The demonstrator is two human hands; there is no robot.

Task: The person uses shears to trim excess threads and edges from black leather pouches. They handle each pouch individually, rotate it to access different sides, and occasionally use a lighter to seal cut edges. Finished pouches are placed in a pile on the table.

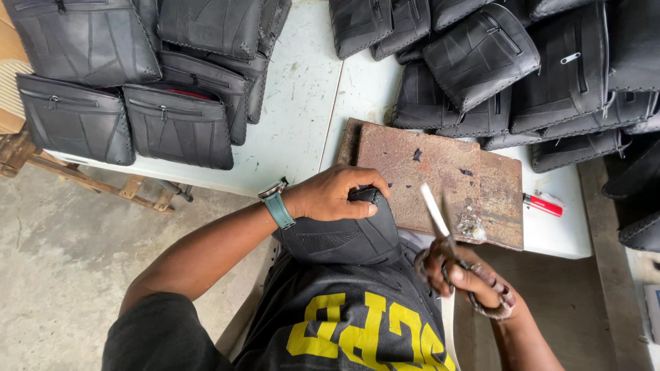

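The left hand (340, 196) lies curled over the top edge of a black pouch (344, 237). It presses the pouch down against the near edge of the white surface (302, 117), close to the person's body. The right hand (467, 278) is closed around the handles of a pair of scissors (443, 230). The blades point up and away from the hand, over a rusty metal plate (447, 178). The plate sits just past both hands. A red lighter (543, 205) lies beyond the right hand, beside the plate.

Far past the hands, many black pouches lie in two piles (137, 75) (522, 69). They look finished, so a lot of the work seems done. The pouch under the left hand looks like the one being worked on now.
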